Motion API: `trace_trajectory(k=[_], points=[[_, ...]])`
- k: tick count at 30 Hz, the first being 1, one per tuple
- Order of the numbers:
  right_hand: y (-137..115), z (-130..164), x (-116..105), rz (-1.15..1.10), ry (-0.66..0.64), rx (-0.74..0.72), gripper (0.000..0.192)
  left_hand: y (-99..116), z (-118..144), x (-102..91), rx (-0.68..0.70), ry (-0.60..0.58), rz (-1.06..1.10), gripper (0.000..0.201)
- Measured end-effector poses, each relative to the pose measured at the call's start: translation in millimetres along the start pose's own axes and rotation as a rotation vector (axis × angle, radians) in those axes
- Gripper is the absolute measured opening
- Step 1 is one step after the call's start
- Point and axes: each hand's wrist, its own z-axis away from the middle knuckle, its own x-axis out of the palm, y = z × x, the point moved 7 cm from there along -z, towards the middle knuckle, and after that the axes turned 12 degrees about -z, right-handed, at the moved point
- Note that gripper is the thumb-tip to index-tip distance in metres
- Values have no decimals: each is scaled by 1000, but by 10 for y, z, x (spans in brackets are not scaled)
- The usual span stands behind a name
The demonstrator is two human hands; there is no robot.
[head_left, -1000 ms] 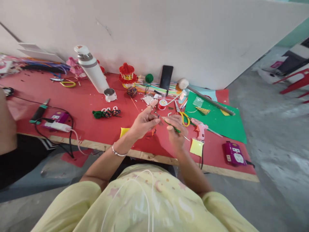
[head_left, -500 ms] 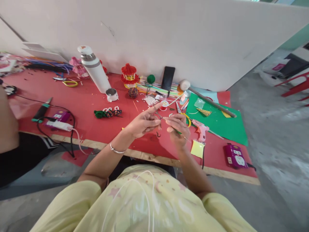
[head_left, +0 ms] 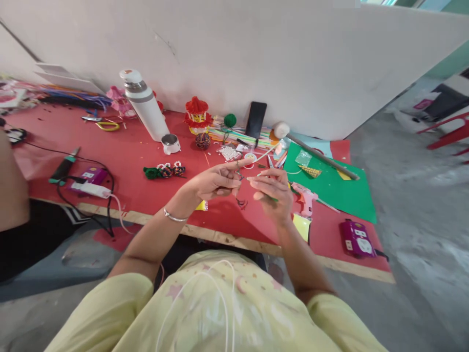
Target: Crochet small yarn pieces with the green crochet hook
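Note:
My left hand (head_left: 220, 181) is over the table's front middle, index finger stretched out with dark yarn (head_left: 239, 172) around it. Thumb and other fingers pinch the yarn, and a short dark tail (head_left: 241, 202) shows below. Just to the right, my right hand (head_left: 273, 190) is closed around a thin crochet hook with a green part (head_left: 274, 199); most of it is hidden by the fingers. A small gap separates the two hands. Behind the left hand lies a multicoloured dark yarn ball (head_left: 202, 141). Left of it rests a green and dark crocheted piece with white beads (head_left: 164, 170).
A white flask (head_left: 146, 110) and its cup (head_left: 170, 143) stand left of a red-yellow lantern-like craft (head_left: 197, 115). A phone (head_left: 256, 120) leans on the partition. Right are a pink glue gun (head_left: 305, 198), green sheet (head_left: 340, 195) and purple power socket (head_left: 358, 238). Another person's arm (head_left: 12, 186) is far left.
My hands have drawn slightly apart, the right moving a little to the right and the left a little to the left. More of a yellow packet shows below my left wrist.

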Motion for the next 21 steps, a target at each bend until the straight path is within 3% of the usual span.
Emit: trace_trajectory(k=[4, 8, 16, 19, 21], points=[[15, -214, -132, -50, -155, -20, 26, 55, 35, -54, -66, -72, -54, 88], [17, -293, -183, -97, -228, -6, 26, 39, 5, -26, -76, -79, -50, 83], [208, -229, -329, -375, -269, 222, 20, -52, -32, -57, -184, -126, -94, 73], [347, -64, -196, -562, -150, 383, 27, -32, -57, 49, -120, -164, -119, 69], [448, 110, -80, -589, 83, 482, 33, -19, -97, 124, -18, -117, -139, 72]])
